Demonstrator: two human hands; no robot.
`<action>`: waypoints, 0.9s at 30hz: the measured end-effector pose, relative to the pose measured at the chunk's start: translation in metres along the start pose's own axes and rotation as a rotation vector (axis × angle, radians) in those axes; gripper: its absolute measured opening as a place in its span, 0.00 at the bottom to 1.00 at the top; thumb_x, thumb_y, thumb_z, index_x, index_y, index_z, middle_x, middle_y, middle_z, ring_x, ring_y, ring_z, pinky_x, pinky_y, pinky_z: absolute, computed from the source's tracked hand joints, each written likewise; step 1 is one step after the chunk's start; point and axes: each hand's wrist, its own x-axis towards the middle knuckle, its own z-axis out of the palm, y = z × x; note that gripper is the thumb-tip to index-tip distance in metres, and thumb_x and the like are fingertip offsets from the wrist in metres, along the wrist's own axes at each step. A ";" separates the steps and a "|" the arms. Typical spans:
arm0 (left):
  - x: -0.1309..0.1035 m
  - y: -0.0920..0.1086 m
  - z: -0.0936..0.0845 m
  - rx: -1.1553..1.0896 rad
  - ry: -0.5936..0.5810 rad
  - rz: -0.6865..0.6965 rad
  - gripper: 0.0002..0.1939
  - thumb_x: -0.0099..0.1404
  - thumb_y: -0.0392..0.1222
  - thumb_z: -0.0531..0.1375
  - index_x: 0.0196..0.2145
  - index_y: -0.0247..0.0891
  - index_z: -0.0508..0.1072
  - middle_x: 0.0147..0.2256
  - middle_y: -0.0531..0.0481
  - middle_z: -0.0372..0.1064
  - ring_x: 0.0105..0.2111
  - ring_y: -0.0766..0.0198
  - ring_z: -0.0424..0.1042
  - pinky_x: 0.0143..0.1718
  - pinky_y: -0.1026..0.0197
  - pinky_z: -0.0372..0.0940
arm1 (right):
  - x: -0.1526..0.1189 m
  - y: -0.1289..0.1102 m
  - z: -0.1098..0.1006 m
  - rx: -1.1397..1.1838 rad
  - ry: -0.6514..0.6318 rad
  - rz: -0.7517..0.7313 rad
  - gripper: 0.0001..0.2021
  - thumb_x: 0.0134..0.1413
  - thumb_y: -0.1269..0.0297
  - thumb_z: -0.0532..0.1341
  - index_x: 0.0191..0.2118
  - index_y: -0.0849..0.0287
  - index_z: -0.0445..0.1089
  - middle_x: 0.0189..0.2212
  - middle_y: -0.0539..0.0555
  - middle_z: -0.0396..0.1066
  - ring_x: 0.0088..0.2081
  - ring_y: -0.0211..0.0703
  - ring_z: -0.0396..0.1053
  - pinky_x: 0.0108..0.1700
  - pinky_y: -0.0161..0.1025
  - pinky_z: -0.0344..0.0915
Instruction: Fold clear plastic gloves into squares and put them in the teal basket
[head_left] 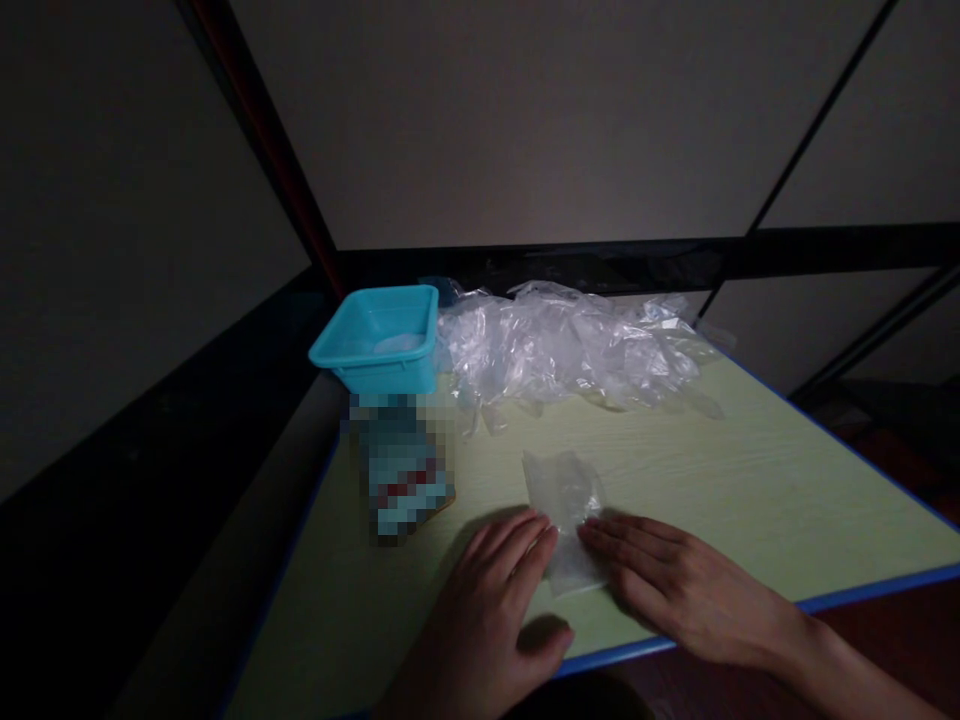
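A small clear plastic bag (574,490) lies flat on the pale table in front of me. My left hand (499,585) rests at the bag's left edge, its fingertips touching the plastic and its thumb held apart. From the right, my right hand (667,575) lays outstretched fingers on the bag's right side. Neither hand grips anything. Beyond them, a heap of crumpled clear plastic bags (562,345) spreads along the back of the table.
A turquoise plastic basin (386,375) stands at the back left, with something whitish inside. In front of it lies a pixelated, blurred-out object (405,475). The table (787,500) has a blue edge, and a pale panelled wall (540,130) rises behind it.
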 end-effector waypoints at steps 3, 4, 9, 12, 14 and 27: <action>0.000 0.001 0.000 0.004 -0.005 -0.013 0.32 0.49 0.33 0.62 0.53 0.34 0.61 0.52 0.39 0.64 0.52 0.49 0.62 0.51 0.44 0.62 | 0.000 -0.001 -0.001 0.021 0.029 0.003 0.12 0.59 0.75 0.48 0.35 0.64 0.69 0.44 0.63 0.72 0.47 0.47 0.69 0.46 0.45 0.69; 0.001 0.001 0.000 0.001 -0.008 -0.017 0.32 0.49 0.33 0.63 0.53 0.34 0.61 0.51 0.39 0.64 0.52 0.49 0.62 0.51 0.45 0.62 | 0.001 0.000 -0.001 0.029 0.031 0.004 0.13 0.59 0.75 0.48 0.34 0.63 0.69 0.43 0.62 0.73 0.45 0.47 0.70 0.45 0.44 0.69; 0.002 0.000 0.000 -0.013 0.012 -0.009 0.29 0.52 0.28 0.60 0.52 0.36 0.62 0.49 0.42 0.66 0.50 0.53 0.64 0.50 0.47 0.63 | 0.001 0.001 -0.002 0.060 0.012 0.008 0.12 0.59 0.72 0.48 0.34 0.63 0.69 0.41 0.60 0.73 0.40 0.45 0.71 0.40 0.43 0.70; 0.003 -0.002 0.002 -0.028 0.033 0.008 0.28 0.52 0.25 0.57 0.51 0.38 0.62 0.48 0.44 0.67 0.49 0.55 0.64 0.50 0.48 0.63 | 0.000 0.003 -0.002 0.074 0.003 0.020 0.11 0.59 0.66 0.51 0.39 0.63 0.69 0.41 0.60 0.73 0.40 0.45 0.71 0.41 0.43 0.69; 0.005 -0.003 0.003 -0.046 0.048 0.020 0.27 0.52 0.24 0.56 0.50 0.39 0.63 0.47 0.45 0.67 0.49 0.55 0.64 0.50 0.48 0.63 | 0.000 0.005 -0.001 0.076 0.006 0.026 0.12 0.59 0.66 0.51 0.41 0.64 0.69 0.43 0.60 0.72 0.41 0.45 0.70 0.41 0.43 0.69; 0.014 -0.002 0.001 -0.213 0.107 -0.077 0.19 0.53 0.23 0.56 0.40 0.38 0.72 0.37 0.48 0.72 0.41 0.58 0.69 0.43 0.55 0.66 | 0.001 0.013 0.001 0.277 0.026 0.128 0.12 0.61 0.70 0.49 0.45 0.64 0.67 0.40 0.59 0.73 0.41 0.45 0.70 0.42 0.43 0.68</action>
